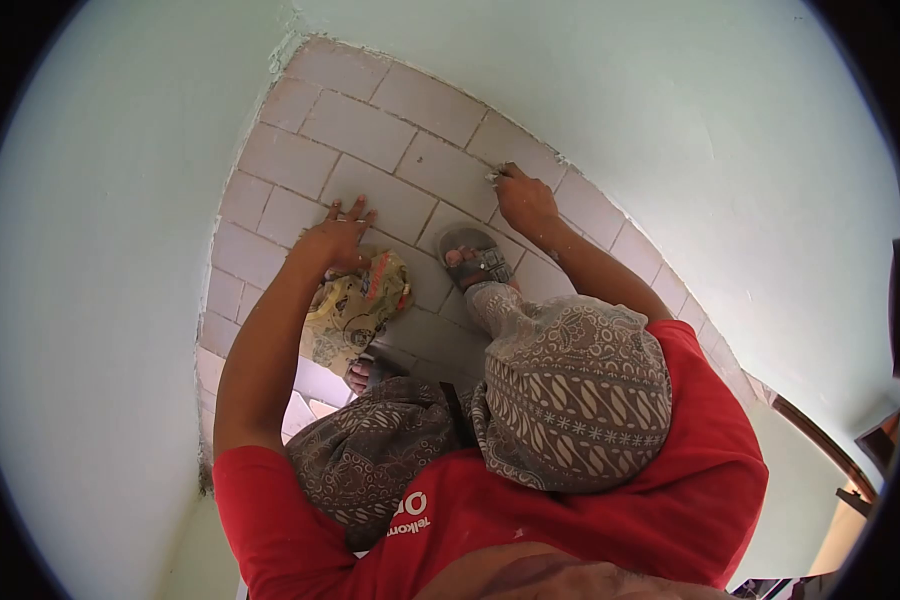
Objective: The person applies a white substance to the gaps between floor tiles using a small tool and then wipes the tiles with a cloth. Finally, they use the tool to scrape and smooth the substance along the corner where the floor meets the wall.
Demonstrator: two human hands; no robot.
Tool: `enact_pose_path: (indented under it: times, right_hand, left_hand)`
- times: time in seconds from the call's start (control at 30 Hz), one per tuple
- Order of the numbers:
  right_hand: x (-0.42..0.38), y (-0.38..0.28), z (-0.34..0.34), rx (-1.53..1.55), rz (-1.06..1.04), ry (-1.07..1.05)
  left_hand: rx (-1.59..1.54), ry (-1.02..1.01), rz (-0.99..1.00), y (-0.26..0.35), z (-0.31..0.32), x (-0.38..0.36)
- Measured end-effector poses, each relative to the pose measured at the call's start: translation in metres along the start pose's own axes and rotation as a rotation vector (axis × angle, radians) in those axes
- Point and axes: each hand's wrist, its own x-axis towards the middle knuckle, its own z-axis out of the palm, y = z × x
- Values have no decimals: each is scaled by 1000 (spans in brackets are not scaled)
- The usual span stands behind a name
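My left hand (336,240) rests on the pinkish floor tiles (358,130) with its fingers spread. Just below it lies a crumpled yellowish printed cloth (355,305), which the heel of the hand overlaps. My right hand (526,200) is closed, low over the tiles near the right wall. A small greyish-white bit shows at its fingertips, too small to name. Between my hands stands my right foot in a dark sandal (473,257).
Pale green walls (120,250) rise on both sides and meet in a corner at the top. Rough whitish filler (288,48) lines the wall's foot there. My patterned brown trousers (580,390) cover bent knees. Dark wooden objects (878,440) stand at the far right.
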Motion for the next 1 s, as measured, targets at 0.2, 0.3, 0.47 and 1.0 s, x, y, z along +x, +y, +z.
enact_pose_path:
  times: [0.2,0.3,0.47,1.0]
  right_hand:
    - [-46,-20,27,87,14,27]
    - [-11,-15,5,76,86,-32]
    - [-40,-24,38,142,72,-24]
    - [46,-45,17,83,-50,40]
  left_hand:
    - [9,6,-1,-7,2,-1]
    - [3,-6,-19,5,3,-15]
    - [24,23,-34,-6,2,-6]
    - [62,38,-66,-7,14,-4]
